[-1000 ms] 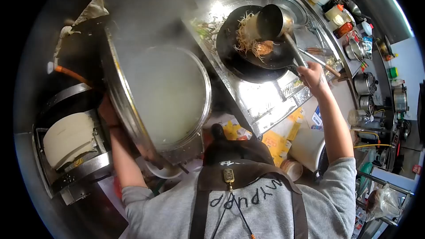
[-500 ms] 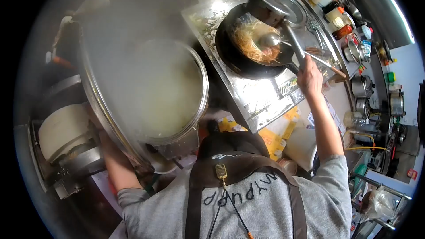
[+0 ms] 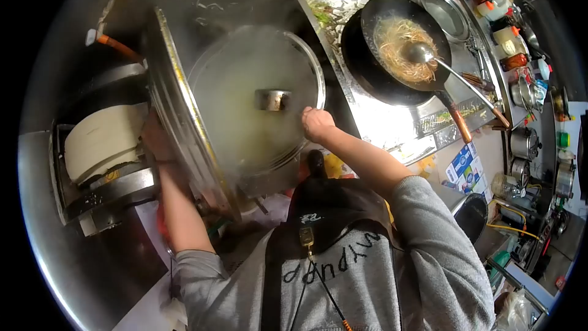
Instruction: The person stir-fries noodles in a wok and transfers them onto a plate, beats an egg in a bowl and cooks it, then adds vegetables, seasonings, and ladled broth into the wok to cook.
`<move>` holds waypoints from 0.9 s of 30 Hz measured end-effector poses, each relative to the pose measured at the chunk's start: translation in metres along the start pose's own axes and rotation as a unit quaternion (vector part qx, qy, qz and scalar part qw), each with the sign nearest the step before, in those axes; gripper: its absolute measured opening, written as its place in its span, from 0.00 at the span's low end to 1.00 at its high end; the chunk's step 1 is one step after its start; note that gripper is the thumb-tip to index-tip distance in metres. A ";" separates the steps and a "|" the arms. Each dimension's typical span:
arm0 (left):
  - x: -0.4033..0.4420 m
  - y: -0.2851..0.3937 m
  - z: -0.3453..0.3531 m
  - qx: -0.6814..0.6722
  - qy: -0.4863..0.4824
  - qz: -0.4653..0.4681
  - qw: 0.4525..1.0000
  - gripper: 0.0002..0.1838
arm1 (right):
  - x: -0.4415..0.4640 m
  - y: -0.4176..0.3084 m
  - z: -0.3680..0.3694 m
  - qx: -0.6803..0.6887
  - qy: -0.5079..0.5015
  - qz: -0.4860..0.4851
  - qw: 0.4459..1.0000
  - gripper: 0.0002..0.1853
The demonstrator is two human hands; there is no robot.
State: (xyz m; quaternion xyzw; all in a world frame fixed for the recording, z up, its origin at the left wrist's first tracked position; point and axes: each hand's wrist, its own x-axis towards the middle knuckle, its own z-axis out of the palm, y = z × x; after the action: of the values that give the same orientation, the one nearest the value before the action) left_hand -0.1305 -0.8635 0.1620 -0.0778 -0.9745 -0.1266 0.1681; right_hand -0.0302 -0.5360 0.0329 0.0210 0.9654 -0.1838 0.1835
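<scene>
My right hand (image 3: 318,124) is closed at the right rim of a big steaming pot (image 3: 321,79), holding the handle of a small metal scoop (image 3: 274,100) over the cloudy liquid. On the left, a large round lid (image 3: 184,104) stands tilted on edge beside the pot. My left hand (image 3: 160,138) is in shadow behind the lid, its fingers hidden. Noodles or sprouts in broth (image 3: 401,46) fill a black wok (image 3: 367,27) on the right. A ladle (image 3: 419,53) rests in the wok with its handle pointing toward the lower right.
Bottles (image 3: 497,6) and small pots (image 3: 524,142) line the shelf at the right. A round metal strainer or lid (image 3: 444,13) lies behind the wok. A white board-like block (image 3: 104,138) sits at the left. Below right is a dark round bin (image 3: 471,217).
My right hand has moved left from above the wok to the big pot, carrying the scoop. The lid has tipped more upright, and the view has shifted.
</scene>
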 end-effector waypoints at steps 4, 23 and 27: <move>-0.013 -0.055 0.045 -0.287 0.115 -0.169 0.936 0.19 | -0.015 -0.018 -0.018 0.090 -0.073 0.040 0.992 0.13; 0.009 0.046 0.165 -0.187 0.017 -0.084 0.979 0.26 | -0.225 0.120 -0.176 0.535 0.252 0.200 0.781 0.18; 0.012 0.069 0.183 -0.098 -0.053 -0.107 0.988 0.26 | -0.195 0.161 -0.164 0.186 0.344 0.200 0.899 0.22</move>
State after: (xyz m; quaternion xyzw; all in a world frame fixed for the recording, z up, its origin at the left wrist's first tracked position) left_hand -0.1849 -0.7463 0.0149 0.0042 -0.9676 -0.2346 0.0929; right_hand 0.1117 -0.3214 0.1894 0.3089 0.8923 -0.3006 -0.1345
